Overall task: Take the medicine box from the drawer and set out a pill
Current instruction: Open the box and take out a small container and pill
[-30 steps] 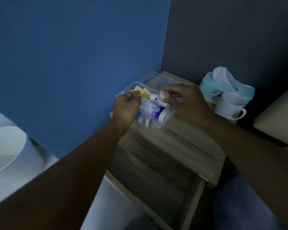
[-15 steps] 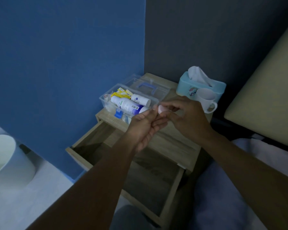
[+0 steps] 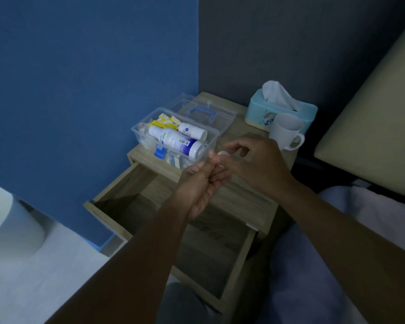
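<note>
The clear plastic medicine box (image 3: 136, 130) stands open on the wooden nightstand (image 3: 241, 199), holding white bottles (image 3: 173, 141) and yellow packets (image 3: 164, 122). Its lid with a blue handle (image 3: 202, 112) lies just behind it. In front of the box, my left hand (image 3: 201, 183) and my right hand (image 3: 257, 164) meet above the nightstand top. Both pinch a small pale pink item (image 3: 223, 153) between their fingertips; what it is I cannot tell. The drawer (image 3: 197, 244) below is pulled out and looks empty.
A light blue tissue box (image 3: 278, 111) and a white mug (image 3: 287, 134) stand at the nightstand's back right. A white round bin (image 3: 7, 218) sits on the floor at left. A blue wall is behind; a bed and cream headboard (image 3: 372, 127) lie at right.
My right hand lifted the pink item out of the box and drew it toward me. My left hand left the box and joined it on the item. The view pulled back.
</note>
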